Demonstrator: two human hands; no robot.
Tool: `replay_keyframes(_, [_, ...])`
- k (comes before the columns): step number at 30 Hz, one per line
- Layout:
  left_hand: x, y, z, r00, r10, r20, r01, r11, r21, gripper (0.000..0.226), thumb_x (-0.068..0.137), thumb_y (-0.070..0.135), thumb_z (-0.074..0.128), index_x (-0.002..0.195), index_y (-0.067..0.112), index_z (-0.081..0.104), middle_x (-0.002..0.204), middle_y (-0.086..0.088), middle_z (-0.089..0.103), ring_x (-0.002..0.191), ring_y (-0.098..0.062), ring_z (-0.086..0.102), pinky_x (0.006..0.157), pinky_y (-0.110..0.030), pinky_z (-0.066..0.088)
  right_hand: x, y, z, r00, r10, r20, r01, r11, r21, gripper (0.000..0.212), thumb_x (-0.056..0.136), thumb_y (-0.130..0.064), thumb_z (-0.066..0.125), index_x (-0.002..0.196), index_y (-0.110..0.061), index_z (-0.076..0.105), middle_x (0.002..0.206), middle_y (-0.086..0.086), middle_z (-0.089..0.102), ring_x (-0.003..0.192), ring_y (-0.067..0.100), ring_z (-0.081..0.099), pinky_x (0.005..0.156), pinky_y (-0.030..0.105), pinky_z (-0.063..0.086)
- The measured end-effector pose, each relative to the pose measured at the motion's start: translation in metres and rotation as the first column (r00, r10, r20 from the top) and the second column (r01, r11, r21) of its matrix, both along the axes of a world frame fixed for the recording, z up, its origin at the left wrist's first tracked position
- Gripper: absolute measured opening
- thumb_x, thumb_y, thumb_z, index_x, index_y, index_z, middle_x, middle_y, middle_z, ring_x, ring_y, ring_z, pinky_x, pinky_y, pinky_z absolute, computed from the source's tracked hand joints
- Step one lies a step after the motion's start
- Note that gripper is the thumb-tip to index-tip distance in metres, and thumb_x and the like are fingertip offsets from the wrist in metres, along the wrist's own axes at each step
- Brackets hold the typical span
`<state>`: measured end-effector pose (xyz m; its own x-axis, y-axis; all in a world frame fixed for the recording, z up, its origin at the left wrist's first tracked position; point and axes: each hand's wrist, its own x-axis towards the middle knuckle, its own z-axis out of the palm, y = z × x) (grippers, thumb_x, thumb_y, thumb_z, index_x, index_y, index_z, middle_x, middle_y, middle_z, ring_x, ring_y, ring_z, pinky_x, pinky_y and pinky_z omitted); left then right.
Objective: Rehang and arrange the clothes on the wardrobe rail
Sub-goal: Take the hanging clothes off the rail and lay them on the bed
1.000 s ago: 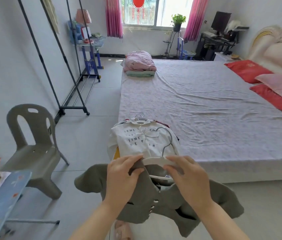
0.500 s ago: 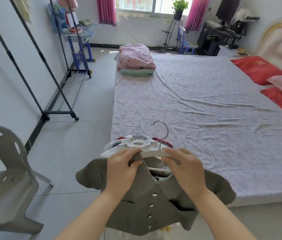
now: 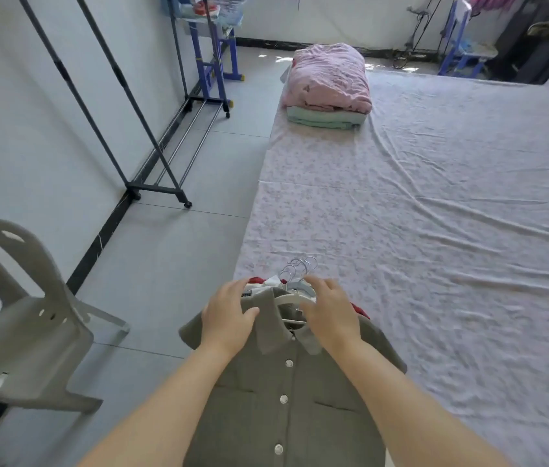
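A grey button-up shirt [image 3: 283, 399] on a white hanger [image 3: 291, 298] lies on top of a pile of hung clothes at the near corner of the bed [image 3: 434, 230]. Several metal hanger hooks [image 3: 300, 267] stick out just beyond it. My left hand [image 3: 229, 315] holds the shirt's left shoulder, fingers curled over its far edge. My right hand [image 3: 330, 311] grips the right arm of the hanger at the collar. The black clothes rail stand [image 3: 115, 79] stands bare along the left wall; its top bar is out of view.
A grey plastic chair [image 3: 24, 318] stands at the left, close to the wall. Folded pink and green bedding [image 3: 328, 82] sits at the bed's far left corner. A blue shelf unit [image 3: 212, 62] stands beyond the rail stand. Grey tiled floor runs between bed and wall.
The view has tilted down and moved closer to the bed. The grey shirt has gone from hanging in front of me to lying flat over the pile, both hands still on it.
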<state>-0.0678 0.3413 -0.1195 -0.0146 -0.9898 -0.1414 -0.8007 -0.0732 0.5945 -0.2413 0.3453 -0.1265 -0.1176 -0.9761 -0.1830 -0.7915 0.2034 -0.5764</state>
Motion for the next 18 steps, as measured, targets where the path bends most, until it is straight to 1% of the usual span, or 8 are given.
replay_keyframes(3, [0.000,-0.004,-0.012,1.000,-0.018,0.018,0.016,0.996,0.089,0.050,0.084,0.022,0.060,0.132,0.026,0.044,0.137,0.004,0.045,0.127,-0.015,0.039,0.099,-0.031,0.033,-0.006,-0.005,-0.022,0.997,0.080,-0.004,-0.079,0.990,0.113,0.043,0.091,-0.021,0.051,0.133,-0.021,0.044,0.136,0.000,0.043,0.125,0.019,0.038,0.094,0.030,0.038])
replay_keyframes(6, [0.000,-0.005,-0.023,0.989,-0.090,0.117,0.061,0.971,0.231,0.052,0.087,0.029,0.057,0.135,0.023,0.040,0.140,0.002,0.041,0.130,-0.015,0.036,0.102,-0.031,0.033,-0.016,0.006,-0.037,0.989,0.144,-0.025,-0.136,0.969,0.207,0.043,0.092,-0.025,0.051,0.133,-0.018,0.042,0.135,0.002,0.043,0.125,0.021,0.039,0.099,0.031,0.038])
replay_keyframes(8, [-0.004,-0.008,-0.025,0.972,-0.156,0.176,0.099,0.950,0.297,0.052,0.089,0.034,0.055,0.137,0.024,0.036,0.141,0.003,0.040,0.131,-0.015,0.035,0.103,-0.032,0.031,-0.023,0.016,-0.043,0.990,0.141,-0.025,-0.131,0.961,0.242,0.044,0.092,-0.027,0.052,0.133,-0.019,0.041,0.134,0.002,0.042,0.124,0.020,0.039,0.099,0.032,0.038])
replay_keyframes(13, [-0.028,-0.018,-0.018,0.921,-0.333,0.202,0.264,0.915,0.305,0.050,0.090,0.033,0.052,0.137,0.025,0.036,0.140,0.006,0.040,0.131,-0.013,0.034,0.104,-0.032,0.028,-0.050,0.039,-0.048,0.998,0.048,-0.042,-0.033,0.957,0.289,0.049,0.091,-0.028,0.053,0.137,-0.022,0.037,0.135,0.001,0.040,0.125,0.020,0.039,0.099,0.029,0.038])
replay_keyframes(15, [-0.036,-0.021,-0.014,0.886,-0.415,0.208,0.342,0.887,0.311,0.047,0.089,0.033,0.053,0.134,0.026,0.039,0.138,0.006,0.043,0.130,-0.014,0.036,0.103,-0.032,0.030,-0.061,0.053,-0.047,0.999,-0.026,-0.043,0.038,0.958,0.285,0.049,0.092,-0.028,0.053,0.138,-0.022,0.037,0.136,0.001,0.039,0.125,0.019,0.038,0.098,0.027,0.038])
replay_keyframes(18, [-0.050,-0.025,-0.014,0.806,-0.550,0.218,0.471,0.820,0.325,0.045,0.088,0.033,0.055,0.131,0.026,0.043,0.134,0.005,0.047,0.125,-0.015,0.042,0.102,-0.033,0.034,-0.075,0.081,-0.044,0.985,-0.170,-0.042,0.175,0.946,0.275,0.050,0.092,-0.028,0.052,0.139,-0.022,0.036,0.138,0.000,0.039,0.126,0.015,0.038,0.100,0.025,0.037])
